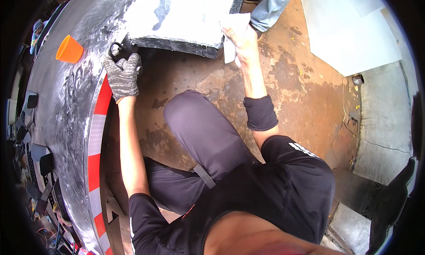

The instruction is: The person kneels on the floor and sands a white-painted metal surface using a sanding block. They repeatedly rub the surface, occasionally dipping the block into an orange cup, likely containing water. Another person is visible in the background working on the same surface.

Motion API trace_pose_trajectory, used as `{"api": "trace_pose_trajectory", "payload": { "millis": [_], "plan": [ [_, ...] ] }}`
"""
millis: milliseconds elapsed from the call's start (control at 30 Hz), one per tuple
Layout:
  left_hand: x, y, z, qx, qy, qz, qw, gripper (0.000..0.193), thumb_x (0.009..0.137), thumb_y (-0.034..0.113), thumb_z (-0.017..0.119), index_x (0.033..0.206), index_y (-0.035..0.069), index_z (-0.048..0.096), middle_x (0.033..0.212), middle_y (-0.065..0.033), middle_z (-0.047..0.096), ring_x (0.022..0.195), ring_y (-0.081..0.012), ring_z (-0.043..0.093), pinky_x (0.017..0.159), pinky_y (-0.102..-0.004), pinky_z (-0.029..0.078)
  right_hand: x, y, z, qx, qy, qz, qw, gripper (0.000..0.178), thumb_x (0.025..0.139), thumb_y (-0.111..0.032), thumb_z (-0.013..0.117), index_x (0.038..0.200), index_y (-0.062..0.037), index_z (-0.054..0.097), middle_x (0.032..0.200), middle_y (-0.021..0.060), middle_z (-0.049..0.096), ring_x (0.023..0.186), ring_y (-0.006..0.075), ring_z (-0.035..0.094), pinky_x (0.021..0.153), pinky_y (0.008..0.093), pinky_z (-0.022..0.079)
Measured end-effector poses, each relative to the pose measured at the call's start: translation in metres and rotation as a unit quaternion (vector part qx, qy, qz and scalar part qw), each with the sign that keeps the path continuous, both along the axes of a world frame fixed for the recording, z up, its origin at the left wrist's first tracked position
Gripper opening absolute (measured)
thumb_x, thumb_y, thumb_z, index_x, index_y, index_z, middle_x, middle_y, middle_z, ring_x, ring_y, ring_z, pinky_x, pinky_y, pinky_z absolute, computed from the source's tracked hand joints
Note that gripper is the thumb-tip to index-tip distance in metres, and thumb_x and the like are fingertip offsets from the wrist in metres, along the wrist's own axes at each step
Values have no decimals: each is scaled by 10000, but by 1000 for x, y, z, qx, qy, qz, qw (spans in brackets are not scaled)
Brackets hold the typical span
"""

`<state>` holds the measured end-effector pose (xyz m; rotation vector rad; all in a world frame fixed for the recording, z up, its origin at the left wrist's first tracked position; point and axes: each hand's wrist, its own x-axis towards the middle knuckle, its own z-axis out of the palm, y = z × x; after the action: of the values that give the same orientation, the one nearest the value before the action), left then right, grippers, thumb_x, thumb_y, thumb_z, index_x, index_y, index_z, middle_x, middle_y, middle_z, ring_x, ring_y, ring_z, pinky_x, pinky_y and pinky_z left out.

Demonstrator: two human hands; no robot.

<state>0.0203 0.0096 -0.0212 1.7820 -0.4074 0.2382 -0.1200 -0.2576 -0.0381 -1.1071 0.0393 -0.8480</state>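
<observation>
A: Standing right here, nearest thing I've got is the bent knee [195, 109] in dark trousers, pointing under the work. What are the hands up to?

B: Left hand [122, 77], in a grey knit glove, is up at the panel's near-left corner, by a dark fitting [129, 47]. Fingers are curled, but can't tell if they're gripping anything. Right hand [245, 42] is bare and bunched around a white cloth [229, 51].

A: And the panel [199, 16]?

B: Straight ahead past the knee, white smears on top, dark edge facing us. Cloth's beside its right-hand corner; can't swear it's touching.

A: Any tips?

B: IMO fold the cloth into a flat pad, use light, even pressure, and turn to a clean face often. Go easy round that corner, it could snag. I'd glove the bare hand too.

A: Left side?

B: Red-and-silver strip [94, 171] along the edge of a big dark surface [62, 104], orange cup [69, 49] sitting on it. Keep elbows off that.

A: Further out?

B: Stained floor [292, 78], someone else's leg [271, 11] beyond the panel, so mind them. Big pale board [349, 34] off right.
</observation>
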Motion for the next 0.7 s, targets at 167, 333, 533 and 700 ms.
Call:
{"api": "trace_pose_trajectory", "payload": {
  "millis": [167, 333, 533, 700],
  "plan": [
    [-5, -7, 5, -48, -2, -7, 999, 521, 859, 38, 728, 1293, 46, 439, 855, -29, 607, 694, -84, 582, 633, -235, 520, -8, -3, -6, -65, 7, 1, 998, 265, 882, -45, 744, 1108, 30, 627, 1000, 76, 698, 891, 148, 675, 841, 284, 543],
    [4, 0, 3, 14, -36, 6, 999, 512, 833, 42, 746, 1255, 9, 458, 893, -60, 641, 771, -111, 640, 656, -256, 525, 9, -7, 6, -94, -8, -89, 992, 294, 836, -77, 803, 1060, 17, 637, 947, 60, 695, 855, 130, 665, 807, 286, 546],
    [-1, -9, 7, -19, -34, -1, 999, 469, 831, 55, 754, 1209, 18, 478, 832, -24, 602, 678, -83, 563, 629, -248, 512, 6, -6, -11, -124, -4, -160, 979, 588, 753, -281, 896, 1154, 10, 580, 1001, 56, 630, 913, 151, 623, 816, 284, 522],
    [6, -1, -5, 0, -69, 11, 998, 534, 823, 82, 767, 1253, 1, 462, 952, -75, 607, 767, -126, 605, 713, -275, 542, 7, 10, -23, -143, 7, -230, 963, 764, 685, -325, 936, 1242, -23, 509, 1045, 83, 594, 956, 190, 598, 869, 343, 500]
  ]
}}
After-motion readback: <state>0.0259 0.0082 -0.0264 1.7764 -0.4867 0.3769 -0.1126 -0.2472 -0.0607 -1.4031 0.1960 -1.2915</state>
